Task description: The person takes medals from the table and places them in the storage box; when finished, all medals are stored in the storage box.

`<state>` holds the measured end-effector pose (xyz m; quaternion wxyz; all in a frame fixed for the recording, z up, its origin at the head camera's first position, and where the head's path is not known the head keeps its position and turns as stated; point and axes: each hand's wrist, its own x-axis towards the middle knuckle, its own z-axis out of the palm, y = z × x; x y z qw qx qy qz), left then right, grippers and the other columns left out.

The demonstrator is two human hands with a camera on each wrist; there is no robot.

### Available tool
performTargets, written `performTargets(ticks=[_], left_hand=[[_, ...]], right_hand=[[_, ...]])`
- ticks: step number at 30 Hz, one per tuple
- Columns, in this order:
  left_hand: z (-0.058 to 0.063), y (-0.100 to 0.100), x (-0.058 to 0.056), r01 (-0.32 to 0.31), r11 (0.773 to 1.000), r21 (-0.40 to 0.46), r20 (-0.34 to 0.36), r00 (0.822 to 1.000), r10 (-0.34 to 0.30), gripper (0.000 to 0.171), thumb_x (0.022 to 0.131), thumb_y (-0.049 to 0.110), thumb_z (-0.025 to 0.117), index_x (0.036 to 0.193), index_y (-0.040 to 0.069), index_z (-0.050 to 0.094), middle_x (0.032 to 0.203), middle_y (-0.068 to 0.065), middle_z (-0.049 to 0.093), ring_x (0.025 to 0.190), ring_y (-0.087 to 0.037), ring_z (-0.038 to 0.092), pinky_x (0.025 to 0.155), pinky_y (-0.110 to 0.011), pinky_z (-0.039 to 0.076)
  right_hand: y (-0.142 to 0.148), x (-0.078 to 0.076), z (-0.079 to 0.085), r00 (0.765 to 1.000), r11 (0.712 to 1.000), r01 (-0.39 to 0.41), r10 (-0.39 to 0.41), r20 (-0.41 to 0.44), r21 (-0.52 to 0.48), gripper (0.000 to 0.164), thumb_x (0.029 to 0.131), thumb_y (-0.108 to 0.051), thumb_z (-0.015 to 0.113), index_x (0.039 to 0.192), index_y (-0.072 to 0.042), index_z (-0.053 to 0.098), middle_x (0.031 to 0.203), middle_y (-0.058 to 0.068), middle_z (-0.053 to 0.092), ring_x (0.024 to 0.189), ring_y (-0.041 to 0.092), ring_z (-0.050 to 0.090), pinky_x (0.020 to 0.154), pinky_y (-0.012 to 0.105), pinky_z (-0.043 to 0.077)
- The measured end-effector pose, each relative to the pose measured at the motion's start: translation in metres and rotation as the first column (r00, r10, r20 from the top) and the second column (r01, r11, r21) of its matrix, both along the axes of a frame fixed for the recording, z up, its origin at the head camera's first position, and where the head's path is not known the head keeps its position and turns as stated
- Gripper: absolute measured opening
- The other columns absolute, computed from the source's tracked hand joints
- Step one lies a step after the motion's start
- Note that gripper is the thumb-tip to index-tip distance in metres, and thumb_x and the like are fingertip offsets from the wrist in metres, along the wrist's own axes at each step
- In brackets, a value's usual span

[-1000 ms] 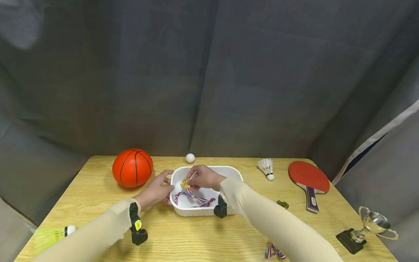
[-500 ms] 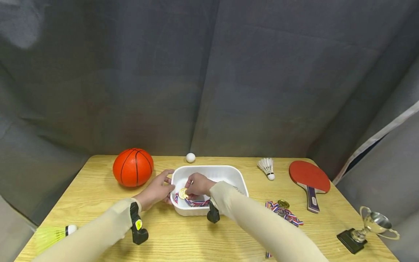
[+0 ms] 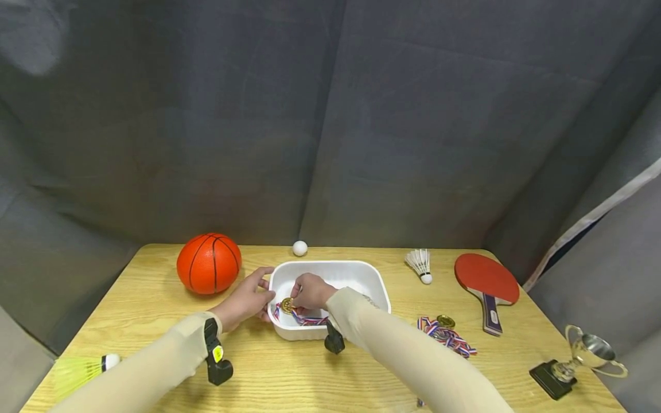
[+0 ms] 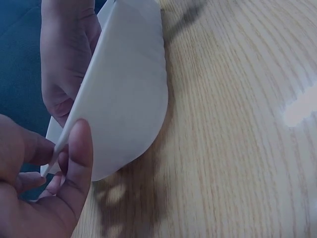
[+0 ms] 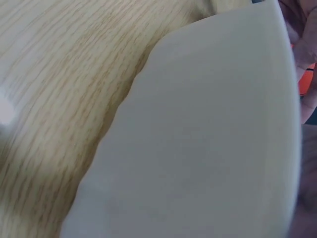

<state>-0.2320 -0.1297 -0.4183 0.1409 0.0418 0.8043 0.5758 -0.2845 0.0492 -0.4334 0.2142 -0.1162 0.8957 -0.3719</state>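
Note:
A white plastic bin (image 3: 356,269) stands mid-table. My left hand (image 3: 248,298) grips its left end; the left wrist view shows thumb and fingers (image 4: 79,153) pinching the rim. Inside the bin, my right hand (image 3: 312,291) pinches the edge of a gold medal (image 3: 286,305), low at the left end. Its red, white and blue ribbon (image 3: 310,320) trails along the near inside wall, partly behind the right hand and wrist. In the right wrist view the bin wall (image 5: 198,124) hides most of that hand.
Behind the bin are an orange basketball (image 3: 209,264) and a white ball (image 3: 300,248). Rightward lie a white shuttlecock (image 3: 419,265), red table tennis paddle (image 3: 485,278), another medal (image 3: 446,321) with ribbons (image 3: 446,335), and a trophy cup (image 3: 583,355). A yellow shuttlecock (image 3: 82,370) lies front left.
My right hand has lowered the medal toward the bin's near left corner, and the ribbon has shifted with it. My left hand stays on the rim. More of the ribbons at right shows.

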Motion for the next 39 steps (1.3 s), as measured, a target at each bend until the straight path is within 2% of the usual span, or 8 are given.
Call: performTargets(ticks=[4,8,11,14,20,24,32,39], left_hand=[[0.000,0.001,0.000,-0.005,1.000,0.001,0.015,1.000,0.005,0.061,0.102,-0.002,0.053,0.160,0.004,0.033,0.125,-0.024,0.048,0.078,-0.026,0.066,0.062,-0.036,0.067],[-0.002,0.001,0.000,-0.002,1.000,0.003,0.024,1.000,0.002,0.060,0.103,-0.002,0.052,0.159,0.004,0.034,0.125,-0.023,0.048,0.080,-0.028,0.067,0.062,-0.035,0.067],[-0.001,0.001,0.000,0.005,1.000,0.005,0.022,1.000,-0.005,0.060,0.103,-0.001,0.052,0.159,0.004,0.033,0.126,-0.024,0.047,0.080,-0.027,0.067,0.064,-0.036,0.067],[0.000,0.000,-0.001,0.000,1.000,0.010,0.019,1.000,-0.001,0.061,0.102,-0.002,0.052,0.160,0.004,0.033,0.126,-0.024,0.047,0.079,-0.027,0.067,0.064,-0.037,0.068],[0.001,-0.003,-0.001,-0.005,1.000,-0.003,0.021,1.000,0.005,0.062,0.103,-0.001,0.052,0.161,0.004,0.031,0.127,-0.025,0.048,0.078,-0.025,0.066,0.064,-0.036,0.068],[0.002,-0.005,0.000,-0.016,1.000,-0.011,0.026,1.000,0.017,0.062,0.102,-0.002,0.052,0.161,0.004,0.032,0.127,-0.025,0.048,0.078,-0.025,0.066,0.064,-0.035,0.067],[0.001,-0.005,0.000,-0.016,1.000,-0.010,0.028,0.999,0.016,0.061,0.103,-0.001,0.053,0.161,0.005,0.033,0.127,-0.024,0.048,0.076,-0.023,0.065,0.064,-0.034,0.067],[0.001,-0.002,-0.001,-0.002,1.000,0.002,0.027,1.000,0.002,0.061,0.103,0.000,0.052,0.161,0.005,0.032,0.128,-0.025,0.047,0.079,-0.025,0.066,0.062,-0.030,0.066]], right_hand=[[0.001,0.001,0.000,1.000,1.000,-0.007,0.007,-0.006,0.010,0.013,0.088,0.008,0.071,0.084,-0.001,0.062,0.061,0.003,0.063,0.050,0.007,0.057,0.050,0.015,0.057],[0.006,0.001,0.008,0.998,0.996,-0.065,0.066,-0.014,0.061,0.013,0.092,0.003,0.071,0.086,-0.002,0.061,0.070,0.014,0.072,0.054,0.011,0.064,0.056,0.020,0.061],[0.013,0.000,0.026,0.991,0.988,-0.131,0.133,-0.025,0.083,0.009,0.096,0.000,0.069,0.090,-0.001,0.062,0.083,0.022,0.076,0.064,0.022,0.073,0.065,0.027,0.067],[0.026,0.000,0.050,0.984,0.984,-0.175,0.176,-0.027,0.032,0.005,0.100,-0.002,0.066,0.099,0.003,0.064,0.089,0.022,0.073,0.075,0.027,0.077,0.074,0.035,0.070],[0.074,0.005,0.094,0.972,0.972,-0.217,0.207,-0.108,-0.094,0.015,0.102,-0.003,0.062,0.113,0.007,0.064,0.088,0.015,0.065,0.076,0.020,0.075,0.078,0.040,0.070],[0.118,0.010,0.105,0.972,0.974,-0.192,0.172,-0.159,-0.121,0.017,0.103,-0.004,0.061,0.115,0.007,0.063,0.091,0.016,0.065,0.077,0.018,0.073,0.078,0.041,0.070],[0.207,0.036,0.085,0.991,0.984,-0.076,0.057,-0.124,-0.160,0.018,0.103,-0.005,0.061,0.114,0.009,0.060,0.092,0.016,0.065,0.082,0.024,0.072,0.075,0.032,0.069],[0.252,0.068,0.046,0.992,0.987,-0.106,0.098,-0.078,-0.117,0.015,0.102,-0.005,0.061,0.109,0.008,0.061,0.089,0.016,0.065,0.078,0.023,0.071,0.068,0.033,0.068]])
